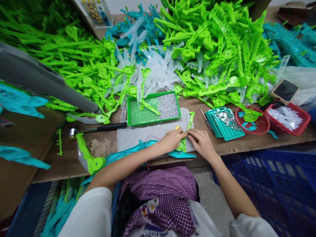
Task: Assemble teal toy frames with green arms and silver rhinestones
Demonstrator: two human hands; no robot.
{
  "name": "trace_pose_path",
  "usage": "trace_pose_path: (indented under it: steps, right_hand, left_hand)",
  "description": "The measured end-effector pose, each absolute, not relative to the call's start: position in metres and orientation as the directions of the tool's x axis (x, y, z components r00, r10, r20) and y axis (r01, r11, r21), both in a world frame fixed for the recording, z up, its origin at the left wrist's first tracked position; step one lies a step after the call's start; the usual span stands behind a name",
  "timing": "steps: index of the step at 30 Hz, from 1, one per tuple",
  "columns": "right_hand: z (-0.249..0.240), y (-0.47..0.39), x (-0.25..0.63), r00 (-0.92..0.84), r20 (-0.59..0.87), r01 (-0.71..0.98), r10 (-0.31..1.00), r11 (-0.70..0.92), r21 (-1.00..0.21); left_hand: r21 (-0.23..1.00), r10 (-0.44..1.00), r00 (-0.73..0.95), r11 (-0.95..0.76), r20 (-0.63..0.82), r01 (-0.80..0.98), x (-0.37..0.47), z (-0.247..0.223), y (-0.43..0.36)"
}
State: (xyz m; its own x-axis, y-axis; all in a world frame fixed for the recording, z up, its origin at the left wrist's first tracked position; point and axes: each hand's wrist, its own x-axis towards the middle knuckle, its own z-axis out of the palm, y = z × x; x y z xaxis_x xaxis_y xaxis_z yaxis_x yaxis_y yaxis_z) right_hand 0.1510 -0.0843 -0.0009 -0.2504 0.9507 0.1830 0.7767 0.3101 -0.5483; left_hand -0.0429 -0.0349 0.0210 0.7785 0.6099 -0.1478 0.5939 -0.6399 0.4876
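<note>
My left hand (172, 140) and my right hand (201, 142) meet over the front of the bench, fingertips closed together on a slim bright green plastic part (190, 120). Its upper end sticks out beyond my fingers and its wider lower end shows below them; the middle is hidden. A long turquoise plastic shell (128, 150) lies under my left forearm, with thin red and blue wires curving above it. Small yellow pieces (177, 127) show just past my left hand. A pale sheet (128, 133) lies beneath the work.
Beyond my hands is a green tray (154, 122) of small metal pieces. A hammer (98, 128) lies left. On the right stand a teal tray (232, 134) of silver discs, a red bowl (265, 123) and a red basket (300, 129). Green parts (212, 42) are heaped behind.
</note>
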Motion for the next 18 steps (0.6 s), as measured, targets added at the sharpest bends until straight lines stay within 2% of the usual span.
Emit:
trace_pose_path:
  steps: [4, 10, 12, 18]
  right_hand:
    - [-0.001, -0.086, 0.148, -0.186, 0.137, 0.759, 0.973, 0.230, -0.609]
    - [0.000, -0.081, 0.145, -0.125, 0.105, 0.771, 0.987, 0.163, -0.615]
    - [0.001, -0.081, 0.144, -0.126, 0.098, 0.775, 0.987, 0.159, -0.611]
    - [0.000, -0.080, 0.137, -0.062, 0.082, 0.822, 0.995, 0.097, -0.561]
  left_hand:
    - [0.552, 0.665, 0.741, -0.585, -0.092, 0.594, -0.052, 0.020, -0.038]
    - [0.515, 0.751, 0.654, -0.530, -0.084, 0.674, -0.053, 0.029, -0.052]
    - [0.459, 0.745, 0.663, -0.567, -0.066, 0.683, -0.048, 0.032, -0.059]
    - [0.150, 0.638, 0.763, -0.749, -0.102, 0.646, -0.039, 0.040, -0.079]
